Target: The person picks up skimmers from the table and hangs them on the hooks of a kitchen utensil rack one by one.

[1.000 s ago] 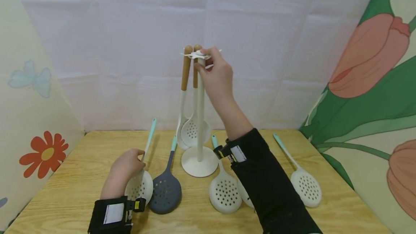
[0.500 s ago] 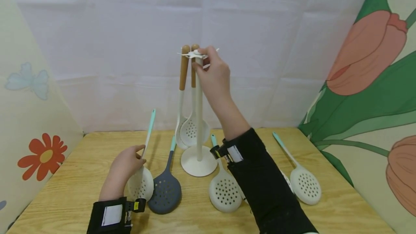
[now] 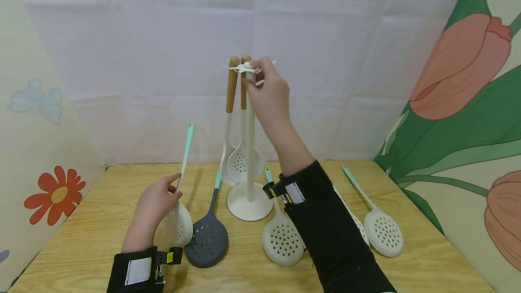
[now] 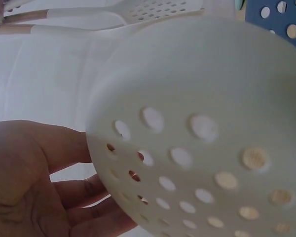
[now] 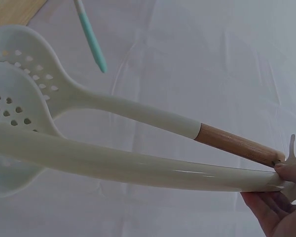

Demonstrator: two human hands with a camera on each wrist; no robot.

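A wooden table (image 3: 93, 234) runs up to a backdrop sheet (image 3: 163, 58) behind it. Near the table's middle stands a utensil rack (image 3: 250, 148), with two wood-handled skimmers (image 3: 238, 148) hanging from its top on the left side. The right hand (image 3: 268, 96) is at the top of the rack. Left of the rack's base, the left hand (image 3: 156, 202) holds a skimmer (image 3: 179, 211) tilted up off the table; a dark skimmer (image 3: 207, 234) lies between it and the base. Right of the base lies another skimmer (image 3: 278, 234), then the right forearm above the table, and farthest right a last skimmer (image 3: 380, 229).
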